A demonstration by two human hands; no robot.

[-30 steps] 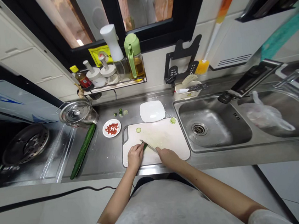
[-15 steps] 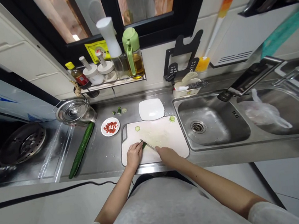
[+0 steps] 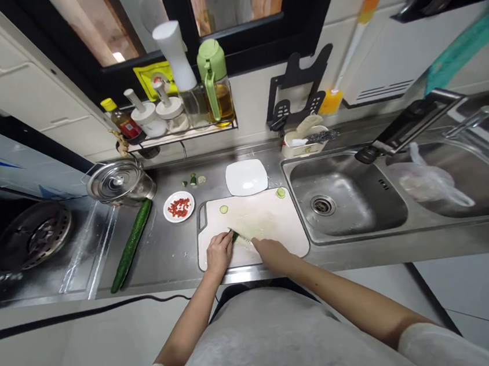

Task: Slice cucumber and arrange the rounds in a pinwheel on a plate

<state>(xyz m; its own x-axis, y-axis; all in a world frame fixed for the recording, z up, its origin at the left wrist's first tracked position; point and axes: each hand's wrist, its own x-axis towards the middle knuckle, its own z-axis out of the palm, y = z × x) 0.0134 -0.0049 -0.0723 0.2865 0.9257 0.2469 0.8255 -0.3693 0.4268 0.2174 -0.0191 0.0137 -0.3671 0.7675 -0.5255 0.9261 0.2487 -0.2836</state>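
Observation:
My left hand (image 3: 218, 253) is curled over a short green cucumber piece (image 3: 235, 237) on the white cutting board (image 3: 275, 226). My right hand (image 3: 269, 250) grips a knife (image 3: 240, 235), its blade lying against the cucumber piece beside my left fingers. Thin cucumber slices (image 3: 255, 224) are heaped in the middle of the board. One round slice (image 3: 224, 209) lies near the board's far left corner, another slice (image 3: 280, 192) at its far right corner.
A whole cucumber (image 3: 131, 244) lies left on the steel counter, next to a lidded pot (image 3: 117, 182). A small dish of chopped red chilli (image 3: 179, 206) and an empty white plate (image 3: 246, 177) sit behind the board. The sink (image 3: 346, 201) is to the right.
Both hands stay in place on the board with knife and cucumber piece. The whole scene has shifted slightly upward and left in the picture as my head moved.

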